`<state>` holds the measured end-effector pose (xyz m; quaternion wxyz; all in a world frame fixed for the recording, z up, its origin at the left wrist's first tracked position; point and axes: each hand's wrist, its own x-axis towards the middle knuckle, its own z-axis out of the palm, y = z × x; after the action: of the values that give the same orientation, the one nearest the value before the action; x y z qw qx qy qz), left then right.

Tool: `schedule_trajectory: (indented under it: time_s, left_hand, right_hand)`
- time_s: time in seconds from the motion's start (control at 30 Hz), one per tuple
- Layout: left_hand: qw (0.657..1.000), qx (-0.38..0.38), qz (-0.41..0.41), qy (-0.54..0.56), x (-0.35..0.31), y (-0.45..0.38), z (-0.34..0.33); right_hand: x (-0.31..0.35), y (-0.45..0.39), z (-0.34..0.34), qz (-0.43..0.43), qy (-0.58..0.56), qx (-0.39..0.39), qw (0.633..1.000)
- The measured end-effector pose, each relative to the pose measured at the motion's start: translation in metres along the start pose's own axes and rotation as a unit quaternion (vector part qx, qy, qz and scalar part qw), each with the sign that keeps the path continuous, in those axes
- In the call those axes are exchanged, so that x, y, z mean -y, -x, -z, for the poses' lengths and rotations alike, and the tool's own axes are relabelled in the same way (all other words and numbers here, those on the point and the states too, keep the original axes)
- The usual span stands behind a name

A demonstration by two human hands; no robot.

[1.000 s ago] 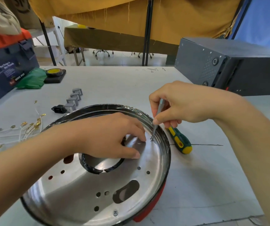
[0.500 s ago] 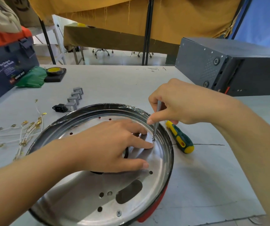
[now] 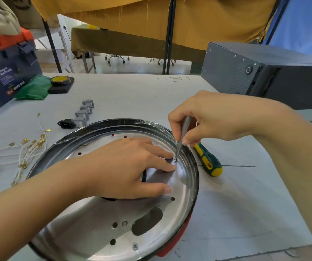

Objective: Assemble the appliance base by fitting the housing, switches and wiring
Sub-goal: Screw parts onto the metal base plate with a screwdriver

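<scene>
A round metal appliance housing [image 3: 151, 230] with a black rim and red underside lies on the table. My left hand [image 3: 128, 168] rests flat inside it with straight fingers pressing on the plate, covering the centre opening. My right hand [image 3: 213, 119] pinches a thin metal tool [image 3: 182, 137] held upright, its tip on a small screw [image 3: 175, 160] near the housing's right rim. Another screw [image 3: 135, 246] sits at the front edge. Several grey switches [image 3: 84, 113], a black power socket [image 3: 65, 124] and white wires with brass terminals [image 3: 25, 151] lie to the left.
A green and yellow screwdriver [image 3: 208, 161] lies just right of the housing. A dark metal box [image 3: 264, 76] stands at the back right. A blue and orange toolbox [image 3: 6, 72], green cloth [image 3: 33, 88] and yellow tape roll [image 3: 61, 81] sit at the back left.
My left hand slid right across the plate and flattened, fingertips now beside the screw. The housing shifted slightly under it. My right hand kept the tool's tip on the screw.
</scene>
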<state>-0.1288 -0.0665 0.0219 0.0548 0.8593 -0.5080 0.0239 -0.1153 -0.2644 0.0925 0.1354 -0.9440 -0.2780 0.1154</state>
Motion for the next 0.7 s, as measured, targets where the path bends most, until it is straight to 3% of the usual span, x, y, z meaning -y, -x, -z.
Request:
schedule_trajectory:
  time_s: [0.43,0.7]
  left_hand:
    - [1.0,-0.002,0.0,0.005,0.001,0.001,-0.001]
    - [1.0,0.002,0.003,0.005,0.001,0.001,-0.001]
  right_hand:
    - [0.008,-0.012,-0.003,-0.031,0.146,-0.047,0.988]
    - [0.009,-0.007,0.003,-0.015,0.069,0.025,0.997]
